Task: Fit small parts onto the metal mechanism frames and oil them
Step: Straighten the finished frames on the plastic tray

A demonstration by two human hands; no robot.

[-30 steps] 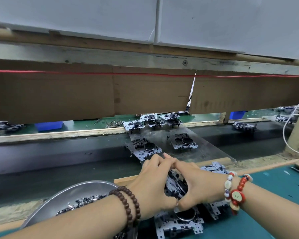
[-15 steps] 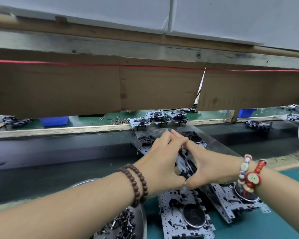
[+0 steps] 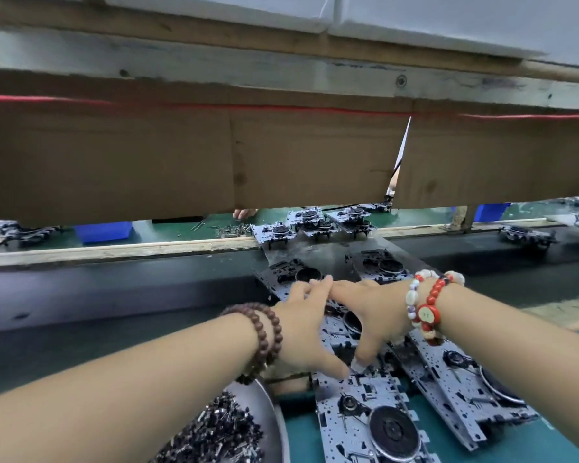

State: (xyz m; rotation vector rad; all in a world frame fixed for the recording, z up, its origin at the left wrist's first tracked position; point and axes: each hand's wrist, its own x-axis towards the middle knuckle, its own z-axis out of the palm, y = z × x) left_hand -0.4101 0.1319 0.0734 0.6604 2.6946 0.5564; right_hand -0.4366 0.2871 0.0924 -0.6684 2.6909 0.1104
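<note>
Here, both hands hold one metal mechanism frame between them: left hand gripping its left edge, right hand its right, over the desk.

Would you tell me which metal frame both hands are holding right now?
The frame between the left hand and right hand, over the belt's near edge; the others lie untouched.
</note>
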